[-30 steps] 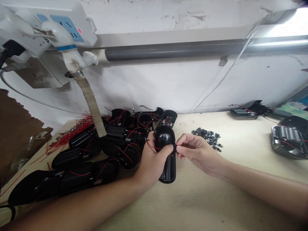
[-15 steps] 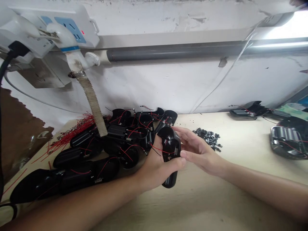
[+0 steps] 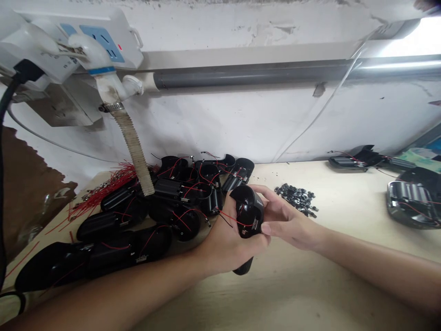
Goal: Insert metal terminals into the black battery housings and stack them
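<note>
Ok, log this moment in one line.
left hand: holds black housing | right hand: touches its side | nearby: small dark parts

Wall (image 3: 223, 119): white, chipped up high
Pipe (image 3: 255, 79): grey, along the wall
Bench (image 3: 310, 280): pale, below it
Light (image 3: 425, 37): bright, upper right

black housing (image 3: 245, 209) partly behind left hand (image 3: 229, 246), loose parts (image 3: 295, 199) too small to identify, right forearm (image 3: 375, 269) cropped

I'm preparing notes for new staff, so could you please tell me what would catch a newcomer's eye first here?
First, probably the glossy black casing in the left hand at centre, the right hand touching its side. Then the heap of red wires lying left of the ribbed hose.
</note>
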The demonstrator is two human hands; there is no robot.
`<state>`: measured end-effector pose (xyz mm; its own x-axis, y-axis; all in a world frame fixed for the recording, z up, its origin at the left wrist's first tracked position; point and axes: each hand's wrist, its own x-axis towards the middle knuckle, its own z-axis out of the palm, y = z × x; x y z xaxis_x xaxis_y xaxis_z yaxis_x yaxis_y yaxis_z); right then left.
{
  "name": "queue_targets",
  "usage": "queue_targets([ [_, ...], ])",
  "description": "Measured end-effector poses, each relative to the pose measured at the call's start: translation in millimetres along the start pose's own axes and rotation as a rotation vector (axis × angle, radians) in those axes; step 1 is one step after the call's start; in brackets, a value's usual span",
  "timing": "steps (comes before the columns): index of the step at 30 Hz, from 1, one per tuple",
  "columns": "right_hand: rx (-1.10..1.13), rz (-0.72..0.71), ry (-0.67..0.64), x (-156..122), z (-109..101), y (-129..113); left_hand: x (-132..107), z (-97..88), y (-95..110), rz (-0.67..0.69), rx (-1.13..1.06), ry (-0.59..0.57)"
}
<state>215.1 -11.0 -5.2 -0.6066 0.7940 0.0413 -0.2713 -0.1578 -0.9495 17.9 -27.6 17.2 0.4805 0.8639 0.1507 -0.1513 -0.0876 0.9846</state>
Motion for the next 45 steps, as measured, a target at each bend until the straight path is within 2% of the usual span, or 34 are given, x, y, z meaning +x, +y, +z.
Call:
queue_targets([
  [6,0.021,-0.024,-0.03,-1.5,4.3,2.3,-3.1,1.5,-2.8,-0.04,-0.051,0.014],
  [21,-0.092,-0.093,0.029,-6.1,14.4,1.7,-5.0,3.1,4.1,-0.08,-0.196,-0.035],
  [28,-0.059,-0.117,-0.025,-2.0,11.7,4.1,-4.4,2.2,3.5,-0.025,-0.133,-0.014],
  [32,-0.069,-0.111,-0.003,-3.2,8.9,5.0,-3.2,-1.0,2.4,-0.042,-0.098,-0.039],
  [38,-0.052,-0.124,-0.001,-5.2,13.6,4.9,-1.6,-3.0,0.3,-0.064,-0.174,-0.101],
  [45,-0.097,-0.192,0.015,-4.2,12.9,12.3,2.5,-1.7,-8.9,0.008,-0.244,-0.123],
])
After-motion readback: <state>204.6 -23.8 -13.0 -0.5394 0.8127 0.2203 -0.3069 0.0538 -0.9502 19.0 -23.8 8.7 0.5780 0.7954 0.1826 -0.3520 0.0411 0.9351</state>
